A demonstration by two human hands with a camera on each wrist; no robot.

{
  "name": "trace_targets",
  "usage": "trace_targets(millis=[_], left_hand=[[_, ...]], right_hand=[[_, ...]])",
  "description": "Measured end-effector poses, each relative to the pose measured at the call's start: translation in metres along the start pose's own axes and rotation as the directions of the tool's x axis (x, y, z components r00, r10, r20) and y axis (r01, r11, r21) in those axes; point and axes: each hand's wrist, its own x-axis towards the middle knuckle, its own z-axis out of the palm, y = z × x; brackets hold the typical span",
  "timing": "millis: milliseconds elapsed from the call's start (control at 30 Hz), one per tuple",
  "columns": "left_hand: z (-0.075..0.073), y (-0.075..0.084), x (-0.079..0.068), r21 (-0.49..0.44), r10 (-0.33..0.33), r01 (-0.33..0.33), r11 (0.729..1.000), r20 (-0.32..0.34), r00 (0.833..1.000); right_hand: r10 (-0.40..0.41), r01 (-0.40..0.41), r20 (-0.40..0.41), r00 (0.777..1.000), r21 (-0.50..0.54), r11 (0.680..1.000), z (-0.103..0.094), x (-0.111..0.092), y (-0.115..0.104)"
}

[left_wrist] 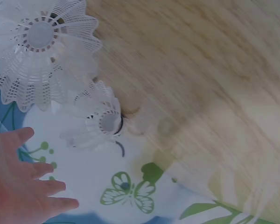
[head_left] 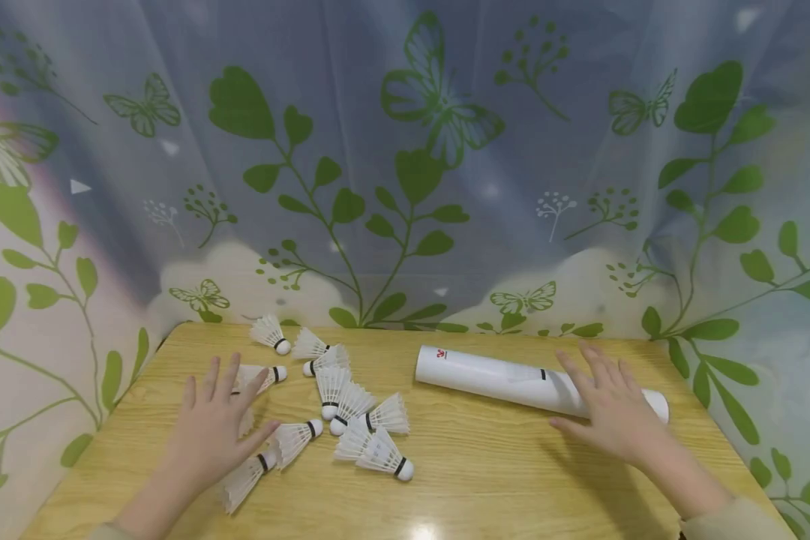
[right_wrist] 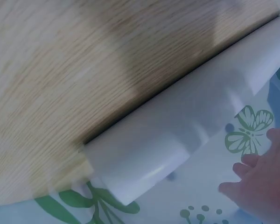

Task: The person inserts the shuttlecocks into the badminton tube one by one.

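Note:
My left hand (head_left: 211,424) hovers with spread fingers over the left part of a pile of white shuttlecocks. One shuttlecock (head_left: 297,442) lies just right of its thumb, and another shuttlecock (head_left: 248,480) lies below it, partly covered by the hand. In the left wrist view a shuttlecock (left_wrist: 39,35) shows its net skirt up close. My right hand (head_left: 610,409), fingers apart, is over the right part of a white shuttlecock tube (head_left: 486,375) lying on its side. The right wrist view shows the tube (right_wrist: 177,126) lengthwise, with the hand's fingertips (right_wrist: 231,186) beside it. Neither hand holds anything.
A light wooden table (head_left: 486,465) carries everything. More shuttlecocks (head_left: 378,450) are scattered across its left and middle, some overlapping or nested. Behind the table and at both sides hangs a curtain (head_left: 364,90) printed with green leaves and butterflies.

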Motion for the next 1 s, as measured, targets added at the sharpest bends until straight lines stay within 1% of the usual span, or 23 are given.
trace_targets(millis=[267, 467, 700, 867, 1000], left_hand=[[0.006, -0.010, -0.002, -0.039, -0.020, 0.020, 0.999, 0.001, 1.000], [0.006, -0.010, -0.007, -0.072, -0.037, 0.036, 0.997, -0.012, 0.999], [0.009, -0.010, -0.011, -0.096, -0.026, 0.020, 0.995, -0.056, 0.998], [0.012, -0.014, -0.010, -0.153, -0.054, 0.038, 0.988, -0.102, 0.993], [0.014, -0.018, -0.011, -0.204, -0.083, 0.053, 0.978, -0.146, 0.986]], right_hand=[[-0.091, 0.092, -0.085, 0.992, 0.006, 0.996, 0.009, 0.013, -0.007], [-0.127, 0.133, -0.135, 0.983, 0.035, 0.991, 0.016, 0.024, -0.015], [-0.148, 0.160, -0.144, 0.978, 0.074, 0.984, 0.021, 0.038, -0.022], [-0.175, 0.192, -0.160, 0.971, 0.093, 0.977, 0.025, 0.046, -0.026], [-0.193, 0.215, -0.177, 0.965, 0.114, 0.970, 0.029, 0.053, -0.031]])
